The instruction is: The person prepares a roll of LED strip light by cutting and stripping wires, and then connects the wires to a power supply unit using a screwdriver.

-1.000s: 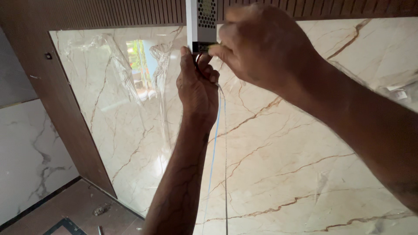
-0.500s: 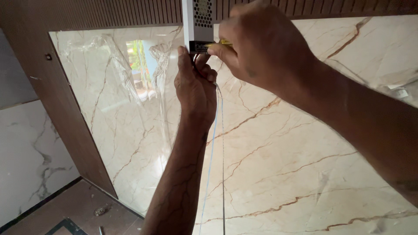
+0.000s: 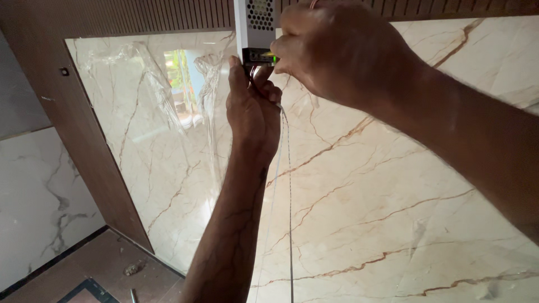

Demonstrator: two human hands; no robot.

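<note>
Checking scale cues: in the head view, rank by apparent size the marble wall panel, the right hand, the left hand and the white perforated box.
1. marble wall panel
2. right hand, enlarged by nearness
3. left hand
4. white perforated box, partly cropped

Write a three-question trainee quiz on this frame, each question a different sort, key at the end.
1. True or false: the left hand holds thin wires at the bottom end of the perforated metal box.
2. What does the marble-look panel border along its top? A) ribbed wooden strip B) window C) curtain
3. Fill in: the right hand works at the box's ____ end.

Key
1. True
2. A
3. Bottom; what its fingers hold is mostly hidden, with only a small yellow-green tip showing.
</note>
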